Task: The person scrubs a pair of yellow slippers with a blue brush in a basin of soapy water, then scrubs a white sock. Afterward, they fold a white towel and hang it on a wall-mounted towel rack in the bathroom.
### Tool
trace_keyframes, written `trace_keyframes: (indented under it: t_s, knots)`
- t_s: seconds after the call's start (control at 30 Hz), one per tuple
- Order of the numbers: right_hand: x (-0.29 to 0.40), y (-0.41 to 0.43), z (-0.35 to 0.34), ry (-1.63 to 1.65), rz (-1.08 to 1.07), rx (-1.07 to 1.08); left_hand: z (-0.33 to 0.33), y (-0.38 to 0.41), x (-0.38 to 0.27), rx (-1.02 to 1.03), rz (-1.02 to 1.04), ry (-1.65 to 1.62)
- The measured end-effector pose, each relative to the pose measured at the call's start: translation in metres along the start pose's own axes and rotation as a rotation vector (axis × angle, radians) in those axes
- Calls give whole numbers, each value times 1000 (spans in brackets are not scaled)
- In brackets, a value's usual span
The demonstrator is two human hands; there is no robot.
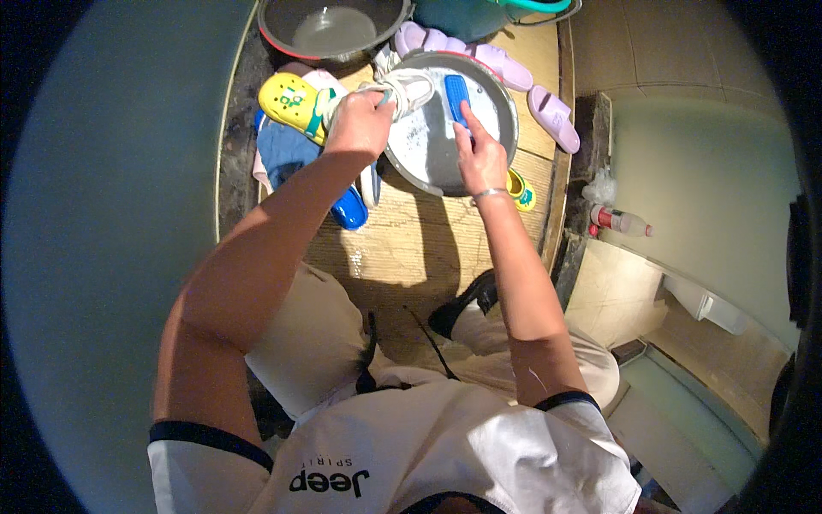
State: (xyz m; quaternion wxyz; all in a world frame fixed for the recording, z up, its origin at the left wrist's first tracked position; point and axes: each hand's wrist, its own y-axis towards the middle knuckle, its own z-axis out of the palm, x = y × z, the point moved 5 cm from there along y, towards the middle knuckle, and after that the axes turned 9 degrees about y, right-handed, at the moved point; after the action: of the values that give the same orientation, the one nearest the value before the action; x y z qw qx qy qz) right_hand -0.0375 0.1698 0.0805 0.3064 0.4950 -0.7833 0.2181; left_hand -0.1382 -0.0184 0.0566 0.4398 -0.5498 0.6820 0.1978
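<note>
My left hand point(361, 122) grips a white laced shoe point(414, 90) over the left rim of a grey basin point(510, 122). Sudsy water lies in the basin. In my right hand point(481, 151) is a blue scrubbing brush point(456, 96), held above the suds; its bristles are hidden. Close to my left hand, a yellow clog with green trim point(289, 101) rests among other footwear. Below it are a blue cloth-like item point(282, 151) and a bright blue shoe or slipper point(350, 211). A small yellow clog point(523, 193) sits by the basin's lower right edge.
Another dark basin point(264, 35) holding water and a teal bucket point(462, 19) stand at the top. Lilac slides point(552, 119) lie beyond and right of the grey basin. A plastic bottle point(621, 221) and a clear plastic bag point(600, 186) lie farther right. My knees flank the wet floor.
</note>
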Motion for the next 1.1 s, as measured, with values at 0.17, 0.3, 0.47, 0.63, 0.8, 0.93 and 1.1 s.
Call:
trace_keyframes:
  t_s: [0.17,0.3,0.47,0.63,0.8,0.93,1.1]
  knots:
    - [-45,23,11,-258,297,116,-1,2,-2,43,38,61]
    - [-87,33,37,-253,298,203,-6,-2,-19,81,85,105]
    - [-14,24,4,440,83,60,-14,-14,-26,141,56,24]
    - [69,-9,-9,97,-133,311,-10,-14,-21,131,95,37]
    - [29,21,-23,-221,-5,204,-3,-21,-23,153,143,72]
    - [66,10,-22,4,-154,169,-3,-17,-19,191,211,124]
    - [30,10,-11,-123,-66,230,0,-21,-18,195,329,83]
